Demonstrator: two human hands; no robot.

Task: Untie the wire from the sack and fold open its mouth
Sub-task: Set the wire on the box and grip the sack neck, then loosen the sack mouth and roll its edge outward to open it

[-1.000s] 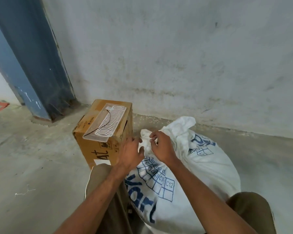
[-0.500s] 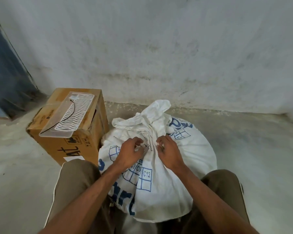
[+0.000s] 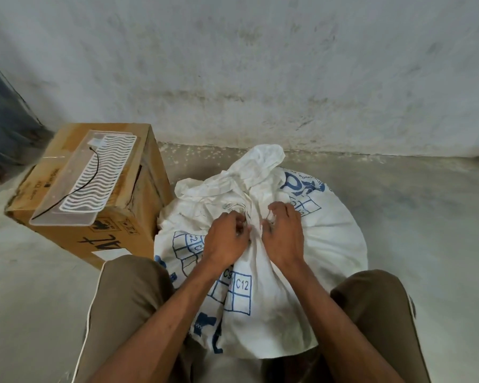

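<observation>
- The white sack [image 3: 310, 244] with blue print sits on the concrete floor [image 3: 426, 230] at the centre of the view, wedged between the person's two knees, which come in from 7 and 5 o'clock.
- Its mouth is bunched into a twisted neck, and the loose top flops away toward 12 o'clock, close to the foot of the wall [image 3: 260, 64].
- Left hand [image 3: 224, 241] is on the neck from the 9 o'clock side, fingers curled in tight and pinching at the gathered cloth.
- Right hand [image 3: 284, 236] works the 3 o'clock side, fingers hooked down into the folds and gripping the fabric.
- The two hands are almost knuckle to knuckle, just a ridge of cloth between them.
- The wire [image 3: 239, 214] shows as a thin grey loop just at 12 o'clock of the left fingertips, lying on the neck; I can't tell whether either hand actually has hold of it.
- At 10 o'clock of the sack a cardboard box [image 3: 116, 233] stands right beside it on the floor.
- On top of that box lies a clear plastic tray [image 3: 64, 217] holding a white wavy grid, with a thin black cable [image 3: 93, 172] curving across it.
</observation>
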